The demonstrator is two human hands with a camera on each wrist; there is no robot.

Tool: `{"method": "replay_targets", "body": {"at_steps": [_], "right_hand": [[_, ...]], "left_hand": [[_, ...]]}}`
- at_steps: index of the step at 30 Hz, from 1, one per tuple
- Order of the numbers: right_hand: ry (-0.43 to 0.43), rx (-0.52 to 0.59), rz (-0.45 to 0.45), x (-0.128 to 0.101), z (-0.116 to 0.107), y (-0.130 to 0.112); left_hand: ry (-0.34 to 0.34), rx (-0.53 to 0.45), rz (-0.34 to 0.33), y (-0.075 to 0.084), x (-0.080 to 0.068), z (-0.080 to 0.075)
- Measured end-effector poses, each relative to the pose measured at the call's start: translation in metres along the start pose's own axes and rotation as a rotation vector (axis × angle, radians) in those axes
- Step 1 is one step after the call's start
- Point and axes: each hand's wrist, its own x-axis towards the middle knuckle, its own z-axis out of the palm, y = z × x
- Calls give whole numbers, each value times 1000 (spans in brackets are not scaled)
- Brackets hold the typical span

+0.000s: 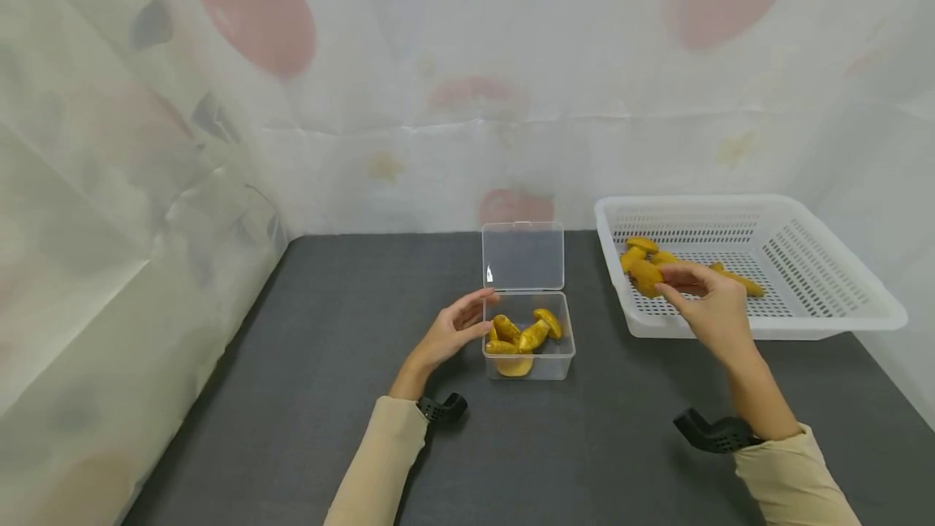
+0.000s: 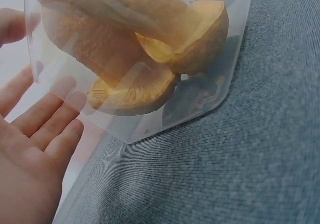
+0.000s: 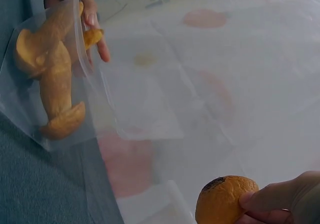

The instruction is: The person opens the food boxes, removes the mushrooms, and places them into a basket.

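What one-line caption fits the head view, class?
Left hand steadies an open clear box of yellow mushrooms; right hand pinches another mushroom over the white basket.

There is one clear box with its lid open and about four yellow mushrooms inside. There is one white basket with about five more mushrooms. Two hands show.

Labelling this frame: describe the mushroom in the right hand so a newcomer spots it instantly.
Find the white slotted basket at the table's right edge. Over its near left corner, the right hand pinches one yellow-brown mushroom. It alone is lifted; the others lie on the basket floor.
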Motion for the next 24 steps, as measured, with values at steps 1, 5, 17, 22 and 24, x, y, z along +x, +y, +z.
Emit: {"method": "replay_targets", "body": {"at_steps": [1,5,17,22,24], "right_hand": [[-1,-9,1,0,-1,1],[8,-33,-16,0,-2,5],[-35,-28,-43,-7,5,-3],[-86,-25,-50,-12,9,-12],[-97,-12,-60,-13,12,-15]], "left_hand": [[1,-1,1,0,0,0],[3,-8,-4,0,0,-1],[0,-5,-19,0,1,0],[4,-1,-20,1,0,0],[5,-1,-20,1,-1,0]]}}
